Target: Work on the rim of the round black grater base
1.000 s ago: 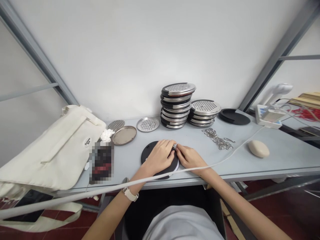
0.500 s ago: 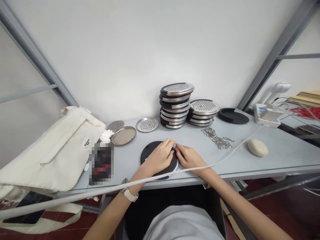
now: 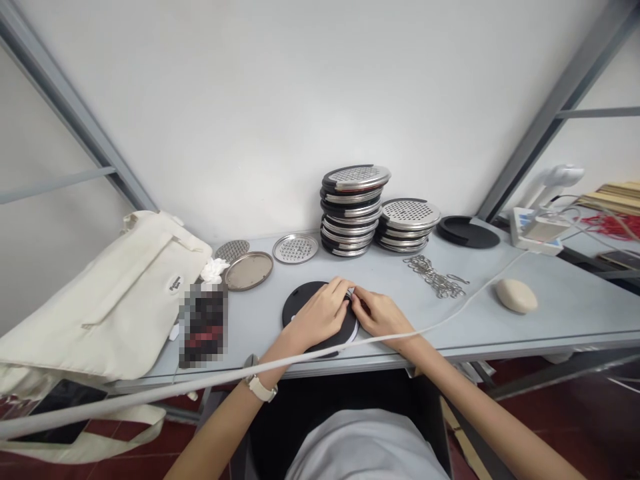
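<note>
A flat round black disc [image 3: 301,298], with a pale edge showing at its lower right, lies near the table's front edge. My left hand [image 3: 325,310] rests across it, its fingers bent over the far right rim. Against that same rim, my right hand [image 3: 376,313] has thumb and forefinger pinched together. The fingertips of both hands meet there, and they hide whatever small part lies between them. Behind stand a tall stack of round metal graters with black rims [image 3: 354,212] and a shorter grater stack [image 3: 407,225].
Loose metal discs [image 3: 249,271] and a perforated grater plate [image 3: 295,249] lie left of the stacks. Metal clips [image 3: 436,277], a black round tray [image 3: 469,233] and a beige rounded object [image 3: 517,296] are at right. A white cable [image 3: 423,331] crosses in front; a cream bag [image 3: 115,293] sits left.
The whole view has shifted very slightly. Both hands keep nearly the same place and grip on the black disc.
</note>
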A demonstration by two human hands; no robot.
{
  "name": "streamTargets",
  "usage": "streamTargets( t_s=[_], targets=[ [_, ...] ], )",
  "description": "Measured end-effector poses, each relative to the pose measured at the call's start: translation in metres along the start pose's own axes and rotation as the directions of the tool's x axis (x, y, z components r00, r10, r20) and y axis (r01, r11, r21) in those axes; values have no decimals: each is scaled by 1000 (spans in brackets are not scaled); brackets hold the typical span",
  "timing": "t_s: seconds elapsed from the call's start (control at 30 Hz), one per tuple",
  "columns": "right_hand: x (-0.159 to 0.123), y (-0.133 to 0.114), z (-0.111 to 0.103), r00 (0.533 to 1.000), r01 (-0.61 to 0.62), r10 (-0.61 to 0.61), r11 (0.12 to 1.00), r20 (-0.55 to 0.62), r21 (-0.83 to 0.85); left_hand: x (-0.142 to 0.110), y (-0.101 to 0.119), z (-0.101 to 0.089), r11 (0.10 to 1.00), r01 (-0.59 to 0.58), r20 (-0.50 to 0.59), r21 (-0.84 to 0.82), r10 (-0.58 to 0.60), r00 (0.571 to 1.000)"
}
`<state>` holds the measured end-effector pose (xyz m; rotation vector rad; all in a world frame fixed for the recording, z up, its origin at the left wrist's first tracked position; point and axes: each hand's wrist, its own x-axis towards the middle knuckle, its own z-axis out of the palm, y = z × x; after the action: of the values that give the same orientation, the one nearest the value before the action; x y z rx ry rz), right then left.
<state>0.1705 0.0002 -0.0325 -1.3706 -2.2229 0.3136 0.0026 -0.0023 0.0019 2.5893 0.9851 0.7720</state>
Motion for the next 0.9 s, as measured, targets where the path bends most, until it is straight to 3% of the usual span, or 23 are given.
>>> streamTargets(
  t_s=[0.6, 0.9],
  targets=[
    [0, 2, -1, 999, 21, -22, 999, 31, 37, -1, 0, 2, 987, 23, -16, 160, -20, 1000],
    [0, 2, 0, 999, 20, -21, 999, 35, 28, -1, 0, 1, 993, 3, 8, 122, -4, 1000]
  ],
)
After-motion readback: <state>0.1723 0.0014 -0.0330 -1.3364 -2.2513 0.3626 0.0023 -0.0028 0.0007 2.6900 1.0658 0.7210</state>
